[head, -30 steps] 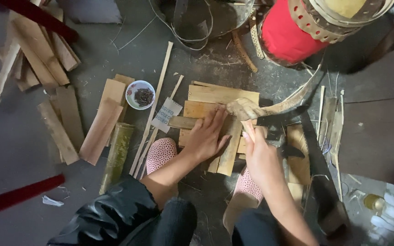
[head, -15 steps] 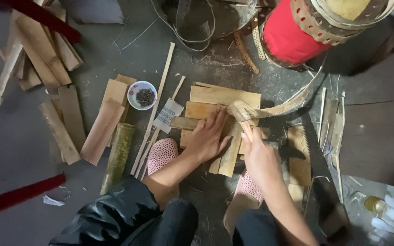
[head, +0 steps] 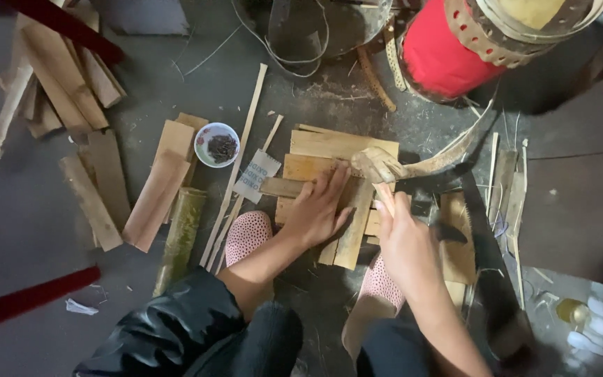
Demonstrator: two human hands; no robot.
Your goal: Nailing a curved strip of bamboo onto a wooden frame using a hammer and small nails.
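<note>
a person squats over a stack of split bamboo slats on a grey floor, seen from above; the left hand lies flat and open, fingers spread, palm pressed on a long slat that slants across the stack; the right hand is curled, fingers bent toward the curved strip, a pale, twisted length of bamboo that runs from the middle of the stack up to the right; whether the right hand actually grips it or a tool cannot be made out, as the back of the hand covers the palm; a dark handle-like shape juts out just right of that hand, too dim to identify; two pink dotted slippers show beneath the forearms; left of the stack lie a green bamboo section, several loose boards and a small white bowl holding something dark; a red drum-shaped object with a woven band is cut off by the top edge; the dark knees and black sleeve are cropped at the bottom; the far right is lost in shadow
</note>
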